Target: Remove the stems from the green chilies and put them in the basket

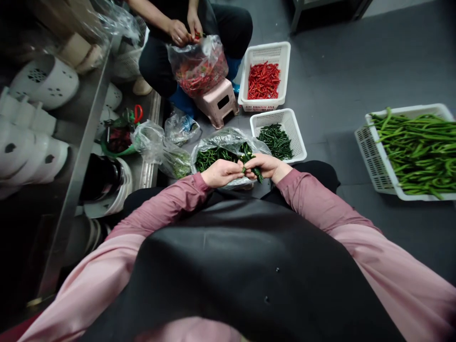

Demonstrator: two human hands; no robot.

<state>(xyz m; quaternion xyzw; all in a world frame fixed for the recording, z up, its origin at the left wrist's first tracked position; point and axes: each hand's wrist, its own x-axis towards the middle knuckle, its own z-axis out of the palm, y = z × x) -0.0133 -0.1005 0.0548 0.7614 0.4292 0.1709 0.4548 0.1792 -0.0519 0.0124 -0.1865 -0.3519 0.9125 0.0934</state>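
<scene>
Both my hands meet over a clear plastic bag point(210, 141) of green chili peppers. My right hand point(267, 166) is closed around a few dark green chili peppers point(257, 174), their ends poking out above and below the fingers. Fingertips of my left hand point(223, 172) pinch the end of one green chili, touching the right fingers. Just beyond my right hand, a white basket point(299, 142) holds loose green chilies point(276, 140). My fingers hide part of the held peppers.
Across from me a seated person's hands point(185, 32) work over a bag of red chilies point(201, 73) on a pink stool point(218, 102). A white basket point(285, 66) holds red chilies. Long green beans point(420, 147) fill a basket at right. A metal shelf point(85, 128) with white containers stands left.
</scene>
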